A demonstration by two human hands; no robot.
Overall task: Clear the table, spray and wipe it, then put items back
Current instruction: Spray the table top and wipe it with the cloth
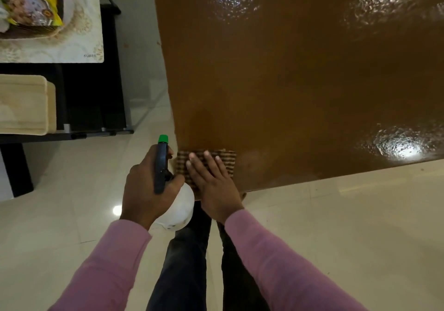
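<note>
I see my left hand [146,190] curled round the spray bottle [176,208] just off the table [300,82] corner; my right hand [212,183] presses flat-fingered on the checked cloth [228,160], mostly hiding it.

Table [300,82]: glossy brown top, finely rippled, mirroring lamps. Cloth [228,160]: woven, checked, matt. Spray bottle [179,207]: translucent white plastic, black head. Floor [348,226]: polished tile.

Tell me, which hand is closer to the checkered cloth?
Right. The right hand presses flat on the cloth; the left hand grips the spray bottle just beside it.
</note>
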